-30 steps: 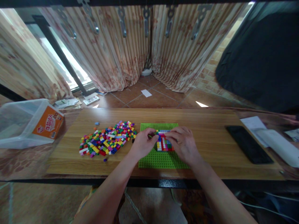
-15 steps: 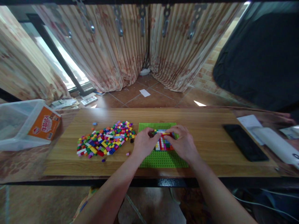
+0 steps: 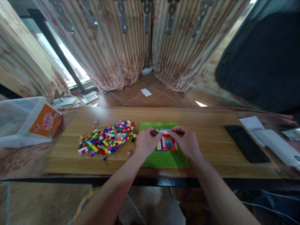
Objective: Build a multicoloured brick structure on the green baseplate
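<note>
A green studded baseplate (image 3: pixel 165 161) lies on the table in front of me, with a flat build of multicoloured toy bricks (image 3: pixel 167 144) on it. My left hand (image 3: pixel 147 142) is closed at the build's left side, thumb at its upper left and fingers curled beyond it. At the upper right, my right hand (image 3: pixel 187 140) is closed in a mirrored way, its thumb on the build's edge. Between the thumbs, white, red and yellow bricks show. My fingertips are partly hidden behind the thumbs.
A heap of loose toy bricks (image 3: pixel 107 137) spreads over the wooden table (image 3: pixel 206 125) on the left. Beyond it stands a clear plastic bin (image 3: pixel 18 125) with an orange label. A black phone-like slab (image 3: pixel 246 143) and a white object (image 3: pixel 276 145) lie on the right.
My right hand has shifted a little to the right, so the thumbs are farther apart and more of the build shows. The view has tilted slightly.
</note>
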`<state>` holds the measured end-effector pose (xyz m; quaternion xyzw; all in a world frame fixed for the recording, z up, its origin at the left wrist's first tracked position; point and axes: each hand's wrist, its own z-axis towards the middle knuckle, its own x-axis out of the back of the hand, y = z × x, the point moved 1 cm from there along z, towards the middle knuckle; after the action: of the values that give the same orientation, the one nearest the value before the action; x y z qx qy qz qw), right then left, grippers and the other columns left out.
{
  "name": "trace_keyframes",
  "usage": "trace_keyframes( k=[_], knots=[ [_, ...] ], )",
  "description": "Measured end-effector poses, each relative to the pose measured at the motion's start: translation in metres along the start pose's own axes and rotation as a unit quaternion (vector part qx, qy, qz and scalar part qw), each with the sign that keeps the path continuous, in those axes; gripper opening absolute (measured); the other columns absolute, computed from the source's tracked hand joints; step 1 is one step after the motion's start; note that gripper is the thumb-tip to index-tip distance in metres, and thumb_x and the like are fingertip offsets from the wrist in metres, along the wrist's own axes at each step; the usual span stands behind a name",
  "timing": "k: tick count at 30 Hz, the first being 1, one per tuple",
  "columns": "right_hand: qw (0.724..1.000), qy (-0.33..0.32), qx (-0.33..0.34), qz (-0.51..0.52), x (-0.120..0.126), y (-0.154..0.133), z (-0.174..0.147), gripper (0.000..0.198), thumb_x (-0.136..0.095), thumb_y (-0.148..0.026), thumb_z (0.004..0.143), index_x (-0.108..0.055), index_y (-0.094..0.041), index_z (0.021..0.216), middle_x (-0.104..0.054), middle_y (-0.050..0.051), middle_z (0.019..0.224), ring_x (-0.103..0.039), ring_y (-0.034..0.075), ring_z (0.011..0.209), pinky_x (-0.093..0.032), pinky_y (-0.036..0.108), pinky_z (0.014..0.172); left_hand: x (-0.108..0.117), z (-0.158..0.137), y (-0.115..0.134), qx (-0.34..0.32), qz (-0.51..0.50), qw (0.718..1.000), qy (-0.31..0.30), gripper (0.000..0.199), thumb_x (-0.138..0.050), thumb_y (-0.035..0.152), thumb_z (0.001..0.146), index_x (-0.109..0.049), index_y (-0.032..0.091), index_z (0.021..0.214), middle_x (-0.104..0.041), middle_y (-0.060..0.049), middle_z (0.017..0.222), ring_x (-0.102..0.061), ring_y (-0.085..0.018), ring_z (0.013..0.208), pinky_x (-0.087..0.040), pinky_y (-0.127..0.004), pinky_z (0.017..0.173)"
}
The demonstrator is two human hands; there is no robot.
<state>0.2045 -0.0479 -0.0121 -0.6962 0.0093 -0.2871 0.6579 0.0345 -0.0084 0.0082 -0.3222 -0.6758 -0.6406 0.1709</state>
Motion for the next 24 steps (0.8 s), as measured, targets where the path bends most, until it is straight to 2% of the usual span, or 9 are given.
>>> trace_keyframes(
  k=[9,14,24],
  knots=[
    [1.0,-0.006,0.003,-0.011,-0.0017,-0.0012,-0.0001,0.029,-0.072,-0.044,0.071,-0.071,-0.017,0.08,-0.071,0.006,0.077,-0.062,0.018,0.067,-0.049,0.033,0.066,-0.0035,0.002,-0.0007,0.003,-0.012,1.0,0.008,0.031,-0.066,0.041,0.081,-0.073,0.015,0.095,-0.075,-0.009,0.089,-0.068,-0.022,0.079,-0.049,-0.03,0.069],
    [1.0,-0.017,0.011,-0.014,-0.0014,0.0002,-0.0001,0.032,-0.072,-0.047,0.072,-0.071,-0.017,0.082,-0.073,0.006,0.079,-0.065,0.02,0.071,-0.051,0.035,0.069,-0.0037,0.002,-0.001,0.012,-0.019,1.0,0.005,0.03,-0.067,0.04,0.081,-0.072,0.015,0.097,-0.075,-0.009,0.09,-0.068,-0.022,0.081,-0.05,-0.03,0.07],
    [0.999,-0.01,-0.01,-0.039,0.0046,0.0064,0.0003,0.039,-0.074,-0.053,0.068,-0.073,-0.018,0.084,-0.074,0.007,0.077,-0.068,0.022,0.068,-0.053,0.035,0.065,0.0,-0.0037,0.0016,0.018,-0.009,1.0,-0.007,0.031,-0.065,0.043,0.081,-0.072,0.018,0.098,-0.075,-0.008,0.092,-0.069,-0.024,0.085,-0.052,-0.032,0.074]
  ],
)
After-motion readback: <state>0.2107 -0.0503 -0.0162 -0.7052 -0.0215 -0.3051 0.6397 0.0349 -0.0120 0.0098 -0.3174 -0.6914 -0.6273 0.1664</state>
